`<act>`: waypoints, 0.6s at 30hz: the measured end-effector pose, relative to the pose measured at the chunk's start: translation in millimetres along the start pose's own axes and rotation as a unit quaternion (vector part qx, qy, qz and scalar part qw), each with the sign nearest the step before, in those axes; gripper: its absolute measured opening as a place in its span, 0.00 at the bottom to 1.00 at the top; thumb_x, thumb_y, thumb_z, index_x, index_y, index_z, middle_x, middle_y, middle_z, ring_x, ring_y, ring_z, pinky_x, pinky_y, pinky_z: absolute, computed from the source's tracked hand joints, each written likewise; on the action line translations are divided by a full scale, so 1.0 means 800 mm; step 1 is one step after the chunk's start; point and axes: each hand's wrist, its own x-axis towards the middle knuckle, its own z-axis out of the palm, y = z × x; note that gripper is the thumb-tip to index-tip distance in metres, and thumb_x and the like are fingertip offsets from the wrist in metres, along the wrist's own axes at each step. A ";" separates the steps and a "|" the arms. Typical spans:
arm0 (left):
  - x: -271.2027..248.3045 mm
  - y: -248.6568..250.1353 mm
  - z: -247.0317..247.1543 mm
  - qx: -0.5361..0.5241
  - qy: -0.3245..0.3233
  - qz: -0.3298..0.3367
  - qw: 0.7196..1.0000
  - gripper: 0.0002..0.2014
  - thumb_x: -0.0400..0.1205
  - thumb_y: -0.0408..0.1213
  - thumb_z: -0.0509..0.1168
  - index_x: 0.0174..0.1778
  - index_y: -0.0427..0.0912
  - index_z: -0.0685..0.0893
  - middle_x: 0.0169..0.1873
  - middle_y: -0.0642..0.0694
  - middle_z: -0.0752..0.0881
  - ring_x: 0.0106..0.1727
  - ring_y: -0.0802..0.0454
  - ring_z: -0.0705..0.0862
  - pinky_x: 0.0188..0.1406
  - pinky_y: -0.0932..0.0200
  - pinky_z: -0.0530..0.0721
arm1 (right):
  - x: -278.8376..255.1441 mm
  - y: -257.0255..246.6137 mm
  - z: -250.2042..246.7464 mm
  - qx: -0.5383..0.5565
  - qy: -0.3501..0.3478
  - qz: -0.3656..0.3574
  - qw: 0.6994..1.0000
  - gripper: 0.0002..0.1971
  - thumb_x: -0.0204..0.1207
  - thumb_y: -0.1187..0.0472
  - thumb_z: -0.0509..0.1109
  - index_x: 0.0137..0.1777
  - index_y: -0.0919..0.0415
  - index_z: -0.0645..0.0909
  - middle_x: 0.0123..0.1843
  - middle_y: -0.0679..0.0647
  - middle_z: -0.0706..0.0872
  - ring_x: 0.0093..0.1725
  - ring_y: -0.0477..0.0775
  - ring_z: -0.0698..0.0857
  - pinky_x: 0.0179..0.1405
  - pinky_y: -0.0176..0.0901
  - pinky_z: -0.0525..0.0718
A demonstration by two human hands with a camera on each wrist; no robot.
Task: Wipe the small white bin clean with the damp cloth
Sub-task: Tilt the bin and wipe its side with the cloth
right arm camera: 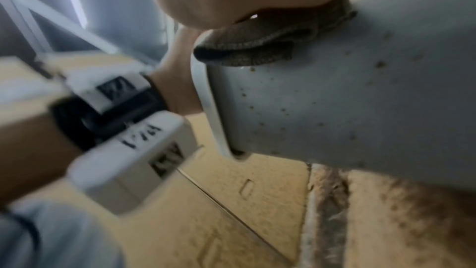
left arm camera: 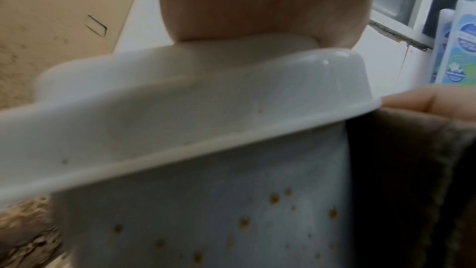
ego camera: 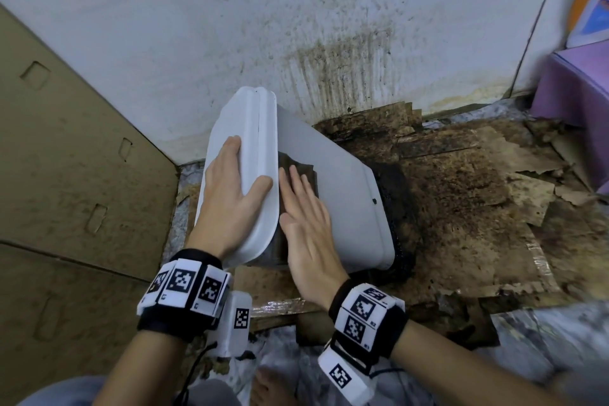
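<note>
The small white bin [ego camera: 346, 181] lay tipped on its side on stained, torn cardboard sheets [ego camera: 461, 194] on the floor, close to a mould-streaked white wall [ego camera: 296, 26], with its lidded top end toward the person and raised, and its base pointing away to the right. The plastic was off-white to pale grey, with rounded corners and a stepped lid [ego camera: 253, 158] whose rim overhangs the body. In the left wrist view the side wall below that rim carried scattered small brown-orange specks [left arm camera: 274, 199]; the right wrist view showed similar brown spots on the underside wall. A small dark hole or stud [ego camera: 374, 200] sat near the base edge. The left hand [ego camera: 230, 194] rested over the lid, fingers straight and slightly spread, thumb lying across the lid's face toward the rim; it steadied the bin without curling around it, as far as the head view showed. The right hand [ego camera: 309, 224] lay flat on the upward-facing side wall just beside the lid rim, fingers extended and close together, pressing the damp cloth [ego camera: 296, 171] against the plastic. The cloth was dark brown, folded, with a stitched edge visible in the right wrist view, and projected beyond the fingertips and below the palm. Both wrists wore black bands with white marker blocks [ego camera: 184, 283]. A tan cardboard panel [ego camera: 72, 142] stood to the left.
</note>
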 end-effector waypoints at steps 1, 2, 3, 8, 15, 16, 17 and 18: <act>0.000 0.000 0.000 -0.001 -0.001 0.001 1.000 0.41 0.79 0.55 0.58 0.89 0.50 0.54 0.87 0.52 0.58 0.85 0.58 0.55 0.85 0.47 0.57 | -0.001 0.003 0.000 -0.008 0.006 -0.003 1.000 0.29 0.89 0.52 0.40 0.90 0.44 0.43 0.91 0.38 0.42 0.87 0.34 0.37 0.88 0.48 0.40; 0.000 0.000 0.001 -0.002 -0.002 0.003 1.000 0.41 0.79 0.55 0.58 0.89 0.50 0.54 0.88 0.52 0.58 0.85 0.57 0.55 0.85 0.48 0.57 | -0.002 0.005 -0.001 -0.014 0.014 -0.006 1.000 0.29 0.89 0.52 0.41 0.90 0.44 0.44 0.91 0.38 0.43 0.87 0.34 0.38 0.88 0.48 0.41; 0.000 0.000 0.002 -0.002 -0.002 0.006 1.000 0.41 0.79 0.55 0.58 0.89 0.50 0.54 0.88 0.52 0.57 0.85 0.57 0.55 0.86 0.48 0.56 | -0.003 0.008 -0.001 -0.018 0.021 -0.008 1.000 0.28 0.90 0.52 0.42 0.90 0.44 0.45 0.91 0.38 0.43 0.87 0.35 0.39 0.88 0.49 0.42; 0.001 -0.001 0.001 0.003 0.001 0.012 1.000 0.41 0.79 0.55 0.58 0.89 0.48 0.55 0.88 0.51 0.57 0.86 0.56 0.55 0.85 0.50 0.55 | -0.004 0.035 -0.007 -0.064 0.043 -0.013 0.997 0.30 0.89 0.44 0.43 0.90 0.44 0.47 0.91 0.39 0.46 0.88 0.37 0.43 0.89 0.53 0.49; -0.002 -0.005 -0.006 -0.019 -0.002 -0.011 1.000 0.41 0.79 0.56 0.58 0.89 0.51 0.54 0.88 0.52 0.57 0.86 0.55 0.55 0.87 0.43 0.56 | -0.010 0.101 -0.023 -0.037 0.036 0.080 0.995 0.33 0.89 0.39 0.48 0.90 0.49 0.48 0.91 0.40 0.47 0.88 0.34 0.45 0.89 0.49 0.48; -0.003 -0.005 -0.006 -0.019 -0.002 -0.013 1.000 0.41 0.79 0.56 0.58 0.89 0.51 0.54 0.88 0.52 0.57 0.86 0.54 0.55 0.87 0.43 0.56 | -0.010 0.102 -0.027 -0.043 0.022 0.089 0.995 0.32 0.90 0.41 0.49 0.90 0.50 0.47 0.91 0.40 0.47 0.88 0.34 0.45 0.89 0.47 0.47; -0.003 -0.005 -0.007 -0.018 -0.003 -0.014 1.000 0.41 0.79 0.56 0.57 0.89 0.52 0.54 0.88 0.52 0.57 0.86 0.54 0.55 0.87 0.43 0.56 | -0.010 0.101 -0.030 -0.056 0.009 0.092 0.994 0.32 0.91 0.43 0.49 0.90 0.50 0.47 0.91 0.40 0.46 0.88 0.35 0.44 0.89 0.45 0.45; -0.003 -0.005 -0.007 -0.017 -0.003 -0.015 1.000 0.41 0.79 0.55 0.57 0.89 0.52 0.53 0.88 0.52 0.57 0.86 0.53 0.55 0.87 0.43 0.56 | -0.009 0.099 -0.033 -0.068 -0.002 0.093 0.993 0.31 0.91 0.44 0.49 0.90 0.50 0.47 0.91 0.41 0.46 0.88 0.36 0.44 0.89 0.44 0.44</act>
